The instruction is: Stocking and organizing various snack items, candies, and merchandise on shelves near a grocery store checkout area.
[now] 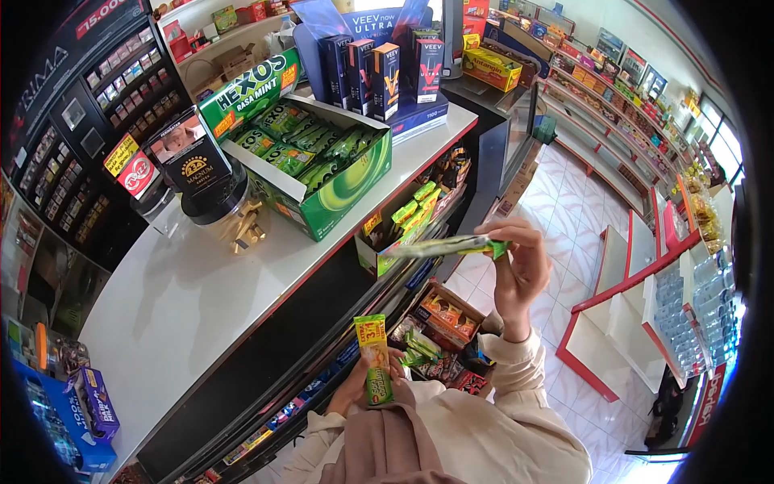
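My left hand (358,376) is low, near my chest, closed around a yellow and green snack packet (373,357) that stands with its printed face towards me. My right hand (521,260) is raised beyond the counter's front edge. Between its thumb and fingers it pinches one end of a slim green-edged packet (447,245), which points left and is seen nearly edge-on, slightly blurred. Under that packet's left part is a display box of green snack packets (402,224) on the rack below the counter. A carton of assorted snacks (447,320) lies lower, between my two arms.
The white counter (199,308) holds an open green Hexos candy box (338,199), a black-lidded plastic jar (236,224) and a Veev display (417,115). A blue box with chocolate packs (97,405) sits at the left end. Red-edged white shelves (623,327) stand on the tiled floor at right.
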Demonstrator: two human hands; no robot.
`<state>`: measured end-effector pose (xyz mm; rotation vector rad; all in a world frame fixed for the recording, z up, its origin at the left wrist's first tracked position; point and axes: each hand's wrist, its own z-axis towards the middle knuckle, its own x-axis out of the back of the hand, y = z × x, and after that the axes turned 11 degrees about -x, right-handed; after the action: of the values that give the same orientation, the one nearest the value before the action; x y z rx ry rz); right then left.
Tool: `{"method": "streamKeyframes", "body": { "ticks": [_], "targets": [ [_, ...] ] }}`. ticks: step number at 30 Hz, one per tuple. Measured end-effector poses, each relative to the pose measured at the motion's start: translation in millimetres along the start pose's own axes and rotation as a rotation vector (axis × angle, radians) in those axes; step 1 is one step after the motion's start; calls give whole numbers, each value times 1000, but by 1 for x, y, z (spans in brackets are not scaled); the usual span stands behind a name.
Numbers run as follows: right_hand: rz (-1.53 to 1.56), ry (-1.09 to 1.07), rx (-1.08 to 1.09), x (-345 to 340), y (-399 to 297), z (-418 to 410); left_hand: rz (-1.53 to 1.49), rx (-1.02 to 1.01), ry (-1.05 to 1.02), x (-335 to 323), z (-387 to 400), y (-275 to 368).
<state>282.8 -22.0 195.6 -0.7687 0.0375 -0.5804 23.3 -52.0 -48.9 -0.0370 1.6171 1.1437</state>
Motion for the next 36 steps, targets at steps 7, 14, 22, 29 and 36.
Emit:
{"method": "streamKeyframes", "body": {
  "ticks": [7, 14, 22, 29, 36],
  "targets": [
    [-124, -33, 247, -35, 9, 16, 102, 18, 61, -3, 0, 1],
    [-103, -106, 260, -51, 18, 21, 72, 28, 50, -5, 0, 3],
    [-59, -22, 356, -34, 4, 24, 89, 26, 62, -2, -1, 3],
    [-129, 42, 292, -8, 22, 37, 64, 33, 40, 0, 1, -1],
    [-179, -118, 253, -21, 47, 46, 35, 37, 23, 0, 4, -1]
  ]
}}
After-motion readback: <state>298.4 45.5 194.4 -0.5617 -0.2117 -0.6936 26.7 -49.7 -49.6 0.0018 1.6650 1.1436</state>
